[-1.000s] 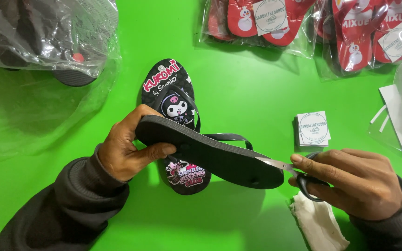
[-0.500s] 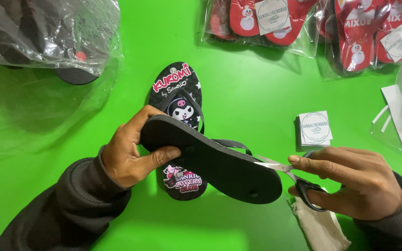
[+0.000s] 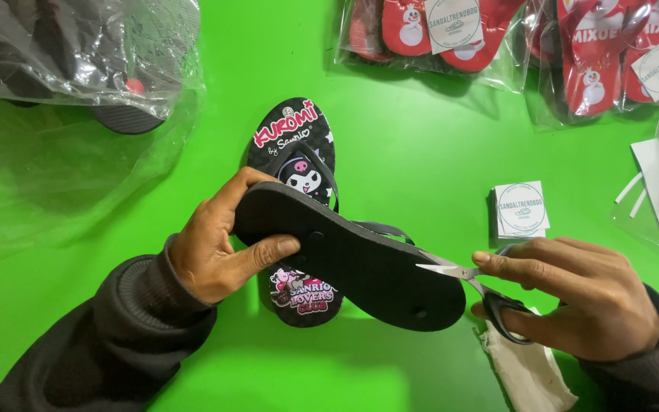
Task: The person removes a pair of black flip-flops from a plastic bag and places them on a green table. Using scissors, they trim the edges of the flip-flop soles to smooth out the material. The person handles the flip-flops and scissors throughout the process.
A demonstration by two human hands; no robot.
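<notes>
Left hand (image 3: 211, 255) grip clamped on black flip-flop (image 3: 352, 267) toe end, sole up, heel extending right. Right hand (image 3: 573, 294) grip closed on scissors (image 3: 470, 278), tips touching heel edge, above green surface (image 3: 421, 152).

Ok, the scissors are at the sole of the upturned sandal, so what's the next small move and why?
Probably ease the scissors tips a little further toward the heel plug and snip there. The left hand grips the upturned sandal by its toe end, sole up, and the right hand holds the blades with their tips over the sole edge, short of the plug. What is being trimmed is too small to tell.
</notes>
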